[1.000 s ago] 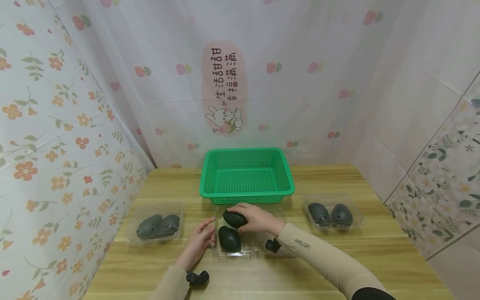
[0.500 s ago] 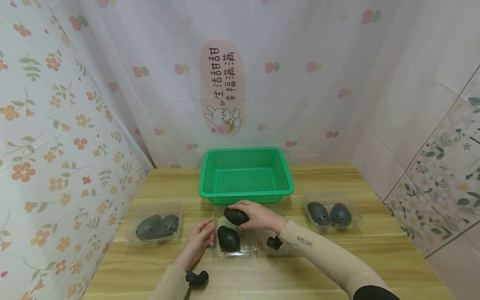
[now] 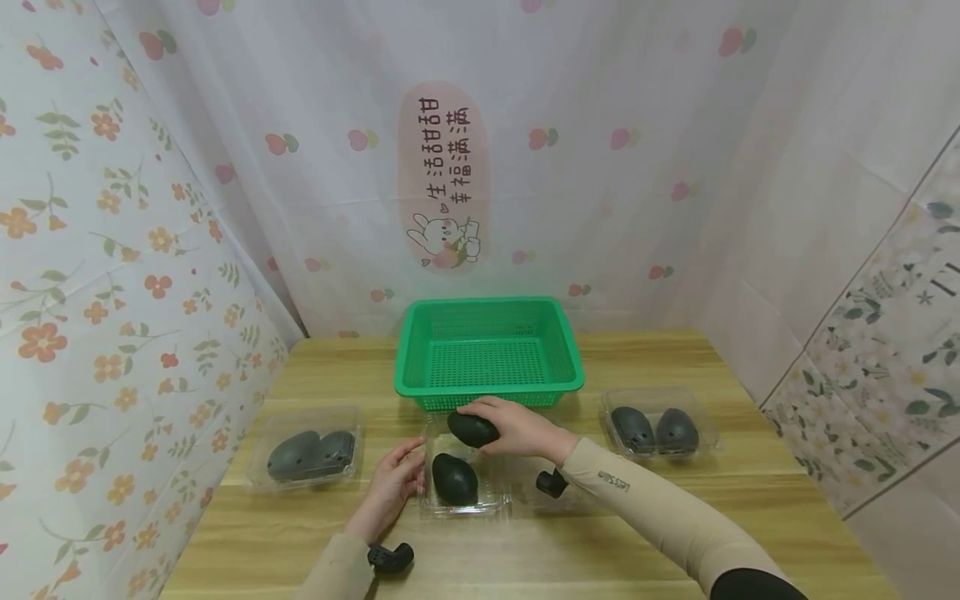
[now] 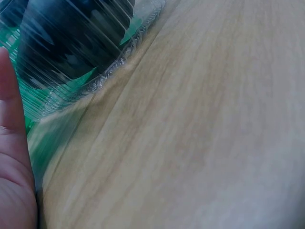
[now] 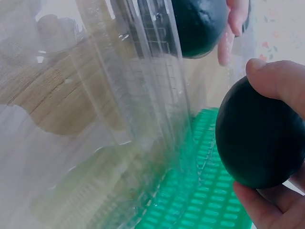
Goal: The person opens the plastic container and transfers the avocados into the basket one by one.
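My right hand [image 3: 519, 427] grips a dark green avocado [image 3: 472, 429] between thumb and fingers at the far end of a clear plastic clamshell box [image 3: 487, 498]. In the right wrist view the held avocado [image 5: 259, 136] is pinched from above and below. A second dark avocado [image 3: 454, 480] sits in the near part of the box. My left hand [image 3: 397, 483] touches the left side of the box, its fingers fairly straight. The left wrist view shows one finger [image 4: 12, 124] beside the ribbed plastic wall. The box's lid lies opened to the right, partly under my right forearm.
A green plastic basket [image 3: 487, 390] stands just behind the box. Closed clear boxes, each with two avocados, stand at the left [image 3: 303, 483] and right [image 3: 660, 396]. Floral curtains surround the wooden table [image 3: 645, 533].
My right hand and the avocado in it have shifted slightly away and to the right relative to the box. My left hand keeps its place at the box's side.
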Demonstrator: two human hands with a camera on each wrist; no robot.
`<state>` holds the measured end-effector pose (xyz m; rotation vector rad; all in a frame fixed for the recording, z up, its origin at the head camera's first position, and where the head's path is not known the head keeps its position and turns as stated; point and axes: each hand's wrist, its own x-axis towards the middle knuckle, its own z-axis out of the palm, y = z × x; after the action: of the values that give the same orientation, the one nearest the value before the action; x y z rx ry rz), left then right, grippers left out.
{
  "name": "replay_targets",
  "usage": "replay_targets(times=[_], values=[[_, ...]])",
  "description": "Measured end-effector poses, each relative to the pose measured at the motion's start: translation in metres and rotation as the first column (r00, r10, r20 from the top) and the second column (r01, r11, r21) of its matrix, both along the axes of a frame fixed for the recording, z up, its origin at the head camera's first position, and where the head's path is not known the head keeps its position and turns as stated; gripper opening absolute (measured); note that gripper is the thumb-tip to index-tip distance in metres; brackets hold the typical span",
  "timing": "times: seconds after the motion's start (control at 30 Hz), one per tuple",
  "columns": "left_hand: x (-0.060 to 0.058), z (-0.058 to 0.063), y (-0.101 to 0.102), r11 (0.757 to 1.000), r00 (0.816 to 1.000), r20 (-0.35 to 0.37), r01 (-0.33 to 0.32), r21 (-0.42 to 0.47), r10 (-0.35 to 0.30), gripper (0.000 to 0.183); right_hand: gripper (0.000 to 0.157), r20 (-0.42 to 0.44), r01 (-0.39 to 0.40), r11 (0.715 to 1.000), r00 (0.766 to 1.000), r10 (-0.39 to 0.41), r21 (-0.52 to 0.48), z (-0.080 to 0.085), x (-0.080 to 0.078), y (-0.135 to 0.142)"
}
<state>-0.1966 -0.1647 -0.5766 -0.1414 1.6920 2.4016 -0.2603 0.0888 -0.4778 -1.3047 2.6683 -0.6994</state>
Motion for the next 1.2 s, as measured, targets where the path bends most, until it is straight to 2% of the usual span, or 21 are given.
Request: replay_targets(times=[0.37,0.73,1.2], values=[[-0.001,0.0,0.0,1.0,1.0,0.006,0.009,-0.021,-0.009,0.048,0.069,-0.009,-0.009,1.0,1.0,0.009,0.027,0.008,0.001,0.0],[-0.001,0.0,-0.001,1.0,1.0,-0.004,0.019,-0.022,-0.019,0.048,0.07,-0.024,-0.032,0.999,0.999,0.032,0.016,0.024,0.0,-0.001],[0.0,0.0,0.0,1.0,1.0,0.007,0.006,-0.012,-0.006,0.048,0.071,-0.032,0.022,0.999,0.999,-0.023,-0.03,0.039,-0.012,0.009]])
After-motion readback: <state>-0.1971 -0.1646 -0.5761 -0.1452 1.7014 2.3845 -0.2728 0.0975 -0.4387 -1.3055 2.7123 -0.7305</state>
